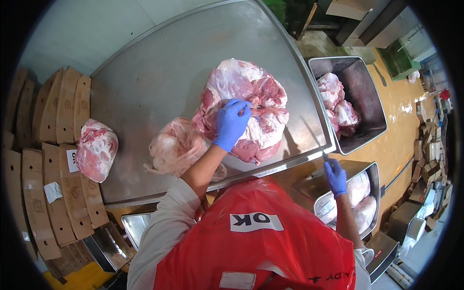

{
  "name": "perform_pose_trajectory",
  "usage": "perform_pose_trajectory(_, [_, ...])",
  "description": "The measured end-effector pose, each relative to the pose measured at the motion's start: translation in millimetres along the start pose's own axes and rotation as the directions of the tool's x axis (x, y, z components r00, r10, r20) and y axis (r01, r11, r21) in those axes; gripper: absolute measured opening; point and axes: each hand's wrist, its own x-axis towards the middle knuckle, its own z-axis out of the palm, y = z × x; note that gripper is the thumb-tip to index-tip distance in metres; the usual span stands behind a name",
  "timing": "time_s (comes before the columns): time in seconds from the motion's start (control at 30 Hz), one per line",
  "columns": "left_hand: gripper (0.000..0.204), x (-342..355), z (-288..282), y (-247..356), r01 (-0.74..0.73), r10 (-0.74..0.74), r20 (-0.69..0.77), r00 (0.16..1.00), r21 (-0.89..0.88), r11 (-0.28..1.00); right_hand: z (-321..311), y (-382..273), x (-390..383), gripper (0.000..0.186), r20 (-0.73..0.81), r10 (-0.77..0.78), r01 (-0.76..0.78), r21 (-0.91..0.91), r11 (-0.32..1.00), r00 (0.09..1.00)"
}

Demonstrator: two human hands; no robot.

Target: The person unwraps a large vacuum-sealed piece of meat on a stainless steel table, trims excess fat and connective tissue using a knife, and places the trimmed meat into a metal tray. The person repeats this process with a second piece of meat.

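A large cut of raw meat (263, 133), pink with white fat and laid partly open, rests on the steel table (154, 63). My left hand (233, 121), in a blue glove, is closed at its middle, fingers curled onto the flesh. Out at the table's right edge, my right hand (335, 176), also gloved in blue, is closed around a knife (325, 155); its thin blade seems to point up and left over the tabletop. Crumpled clear plastic wrap (176, 145) lies beside the meat, partly behind my left forearm.
Another meat piece (96, 150) sits at the table's left end, by stacked cardboard boxes (67, 188). Right of the table, a deep metal bin (372, 116) holds several meat pieces. Nearer me, a second metal bin (376, 179) contains wrapped pieces. Boxes line the far right.
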Motion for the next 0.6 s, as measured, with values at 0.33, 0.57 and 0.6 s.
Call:
perform_pose_trajectory(0.33, [0.011, -16.1, -7.4, 6.3, -0.272, 0.23, 0.259, 0.938, 0.141, 0.952, -12.2, -149.9, 36.6, 0.036, 0.081, -0.432, 0.439, -0.239, 0.866, 0.898])
perform_pose_trajectory(0.57, [0.01, -27.4, -20.5, -9.3, -0.277, 0.24, 0.227, 0.944, 0.15, 0.949, -12.0, -182.5, 63.1, 0.035, 0.009, -0.32, 0.309, -0.281, 0.909, 0.947])
perform_pose_trajectory(0.6, [0.009, -29.4, -23.4, -9.1, -0.272, 0.241, 0.205, 0.949, 0.134, 0.953, -17.7, -186.1, 61.8, 0.035, 0.036, -0.342, 0.339, -0.268, 0.902, 0.939])
